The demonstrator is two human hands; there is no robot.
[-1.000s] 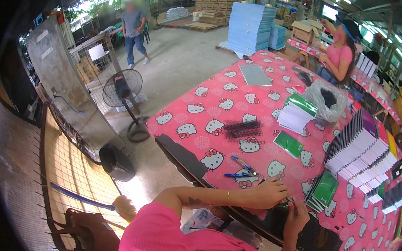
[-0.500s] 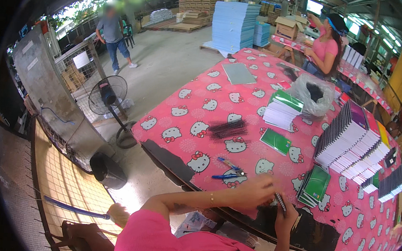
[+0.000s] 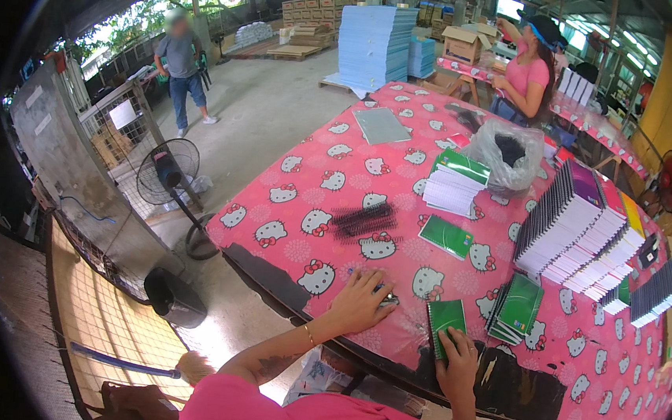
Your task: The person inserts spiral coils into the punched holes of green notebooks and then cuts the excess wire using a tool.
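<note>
A small green spiral notebook (image 3: pixel 446 315) lies at the near edge of the pink table. My right hand (image 3: pixel 458 360) rests on its lower part, thumb by the coil side and fingers over the cover. To the left, my left hand (image 3: pixel 362 300) is laid palm down with fingers apart over a pair of pliers (image 3: pixel 390 300). Only the metal head of the pliers shows; the hand hides the handles. Close to my right hand is a short stack of green notebooks (image 3: pixel 516 309). Another green notebook (image 3: pixel 446 236) lies farther in.
Loose black coils (image 3: pixel 365 223) lie mid-table. Beyond are a stack of notebooks (image 3: pixel 454 189), a clear plastic bag (image 3: pixel 506 156) and a grey board (image 3: pixel 381 125). Tall notebook stacks (image 3: pixel 571 228) stand right. A floor fan (image 3: pixel 167 169) and a bin (image 3: pixel 174 297) are left. A co-worker (image 3: pixel 530 71) stands beyond.
The notebook, held edge-on above the table before, now lies flat under my right hand. My left hand has moved left and down onto the pliers. The view has shifted slightly.
</note>
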